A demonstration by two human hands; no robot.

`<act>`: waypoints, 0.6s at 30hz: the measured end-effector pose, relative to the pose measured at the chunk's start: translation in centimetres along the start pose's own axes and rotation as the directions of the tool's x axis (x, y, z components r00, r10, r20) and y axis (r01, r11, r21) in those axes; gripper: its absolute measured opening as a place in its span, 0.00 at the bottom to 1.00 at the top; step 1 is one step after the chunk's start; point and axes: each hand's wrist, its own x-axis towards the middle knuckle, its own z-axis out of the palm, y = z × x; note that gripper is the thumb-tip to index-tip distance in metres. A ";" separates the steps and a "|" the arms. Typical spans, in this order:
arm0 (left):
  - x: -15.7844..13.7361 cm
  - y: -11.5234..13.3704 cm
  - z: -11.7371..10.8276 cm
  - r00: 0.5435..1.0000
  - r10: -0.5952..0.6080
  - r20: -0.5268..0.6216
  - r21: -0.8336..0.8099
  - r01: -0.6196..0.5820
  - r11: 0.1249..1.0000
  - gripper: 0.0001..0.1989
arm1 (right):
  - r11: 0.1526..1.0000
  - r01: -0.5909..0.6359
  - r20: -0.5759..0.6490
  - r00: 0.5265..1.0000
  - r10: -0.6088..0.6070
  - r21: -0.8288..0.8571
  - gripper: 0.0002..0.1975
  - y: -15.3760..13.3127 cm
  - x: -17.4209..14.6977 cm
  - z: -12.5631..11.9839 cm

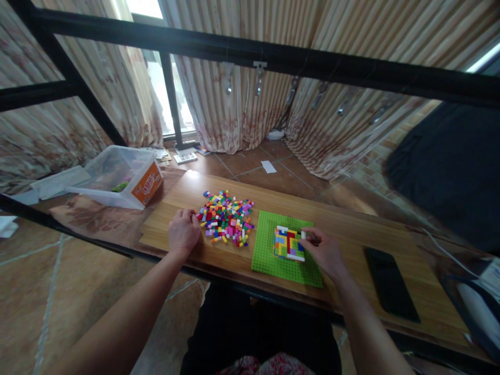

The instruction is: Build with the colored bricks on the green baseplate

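Curling at the brick pile [227,219], the left hand [184,229] hides any grip; the right hand [323,251] pinches a white brick [303,235].

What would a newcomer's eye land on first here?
Probably the heap of many-coloured bricks on the wooden table, the left hand at its left edge. Next, the bright green baseplate right of it, bearing a patchwork block with the right hand alongside.

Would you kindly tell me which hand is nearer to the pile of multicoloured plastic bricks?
Left. The left hand is at the left edge of the pile; the right hand is farther, to its right.
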 end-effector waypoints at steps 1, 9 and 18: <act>0.0 0.0 0.0 1.000 0.002 -0.002 -0.003 -0.002 1.000 0.14 | 1.000 -0.005 0.018 1.000 0.004 0.013 0.20 0.0 0.2 -0.1; 0.0 -0.1 0.1 1.000 0.007 -0.014 -0.027 -0.007 1.000 0.14 | 0.986 -0.085 0.157 0.986 0.061 0.146 0.22 -0.3 0.8 -0.7; 0.0 -0.1 0.2 1.000 -0.008 -0.004 -0.026 0.007 1.000 0.15 | 0.961 -0.171 0.218 0.968 0.122 0.219 0.26 -1.1 1.0 -1.3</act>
